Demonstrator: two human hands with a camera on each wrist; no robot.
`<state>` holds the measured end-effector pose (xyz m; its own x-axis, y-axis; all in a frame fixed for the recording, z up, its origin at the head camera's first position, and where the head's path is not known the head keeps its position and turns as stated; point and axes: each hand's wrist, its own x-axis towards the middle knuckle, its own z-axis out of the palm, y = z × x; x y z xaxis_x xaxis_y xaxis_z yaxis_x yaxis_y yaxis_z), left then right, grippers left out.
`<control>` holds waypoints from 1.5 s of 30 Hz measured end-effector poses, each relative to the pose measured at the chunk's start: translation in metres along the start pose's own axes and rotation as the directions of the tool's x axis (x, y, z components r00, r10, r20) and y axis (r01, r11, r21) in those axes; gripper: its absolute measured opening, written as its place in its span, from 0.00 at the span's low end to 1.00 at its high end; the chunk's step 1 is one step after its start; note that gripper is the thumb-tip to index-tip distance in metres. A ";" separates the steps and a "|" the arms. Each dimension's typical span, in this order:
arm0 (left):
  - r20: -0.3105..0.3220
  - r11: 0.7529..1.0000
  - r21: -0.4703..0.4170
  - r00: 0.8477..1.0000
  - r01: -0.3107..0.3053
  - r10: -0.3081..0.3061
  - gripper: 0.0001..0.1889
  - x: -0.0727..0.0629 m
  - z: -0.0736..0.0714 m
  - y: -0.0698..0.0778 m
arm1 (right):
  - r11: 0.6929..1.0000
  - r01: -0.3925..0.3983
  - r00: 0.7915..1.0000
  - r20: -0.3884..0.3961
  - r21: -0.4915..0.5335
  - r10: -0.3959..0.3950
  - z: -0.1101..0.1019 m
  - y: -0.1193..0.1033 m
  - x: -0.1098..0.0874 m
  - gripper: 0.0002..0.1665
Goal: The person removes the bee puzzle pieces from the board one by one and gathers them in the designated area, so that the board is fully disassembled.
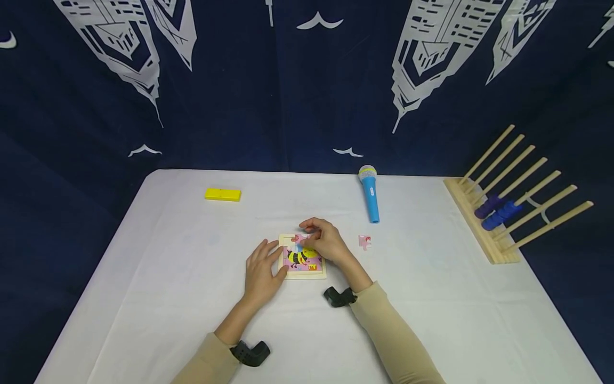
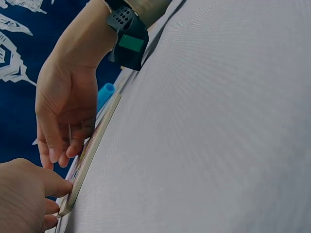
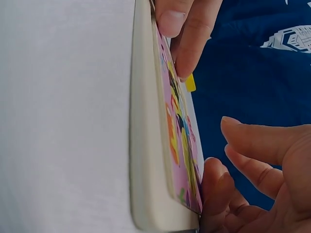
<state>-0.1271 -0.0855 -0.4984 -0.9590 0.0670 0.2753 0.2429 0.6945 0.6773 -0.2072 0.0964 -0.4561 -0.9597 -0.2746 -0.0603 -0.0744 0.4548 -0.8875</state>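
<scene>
A small square jigsaw puzzle [image 1: 312, 261] with a yellow-and-black bee picture lies in a pale wooden frame [image 1: 302, 276]. My left hand [image 1: 262, 272] rests along the frame's left side, thumb near the lower left corner. My right hand [image 1: 327, 242] is over the puzzle's upper right, partly hiding it. In the right wrist view, some of that hand's fingers [image 3: 218, 187] touch the puzzle's edge while others stay raised and apart; no piece shows between them. A loose pink puzzle piece [image 1: 364, 241] lies on the white cloth, right of the frame.
A yellow block [image 1: 223, 194] lies at the back left. The blue toy microphone [image 1: 370, 197] lies at the back, right of centre. On the right stands a wooden peg rack [image 1: 479, 224] with purple and blue rings. A dark blue patterned curtain [image 1: 249, 96] hangs behind the table [image 1: 158, 298].
</scene>
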 end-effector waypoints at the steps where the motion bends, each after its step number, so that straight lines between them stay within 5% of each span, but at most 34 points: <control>1: 0.002 1.000 -0.001 1.000 0.002 -0.002 0.25 0.000 0.000 0.000 | 1.000 -0.001 1.000 -0.002 -0.005 0.001 0.000 0.000 0.000 0.20; 25: 0.003 1.000 -0.008 1.000 0.006 -0.006 0.25 0.001 0.000 0.002 | 0.973 -0.004 0.996 -0.086 -0.232 -0.016 0.012 0.005 -0.001 0.16; 35: 0.006 1.000 -0.014 1.000 0.012 -0.012 0.25 0.000 -0.001 0.001 | 0.965 -0.006 0.995 -0.097 -0.261 -0.020 0.016 0.004 -0.001 0.13; 45: -0.003 1.000 -0.013 1.000 0.004 -0.004 0.25 0.000 0.000 0.001 | 0.963 0.077 0.989 -0.103 -0.257 -0.106 0.015 0.004 -0.002 0.09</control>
<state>-0.1266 -0.0849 -0.4975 -0.9597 0.0620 0.2742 0.2407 0.6853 0.6873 -0.2020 0.0860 -0.4662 -0.9691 -0.2330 0.0813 -0.2150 0.6352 -0.7418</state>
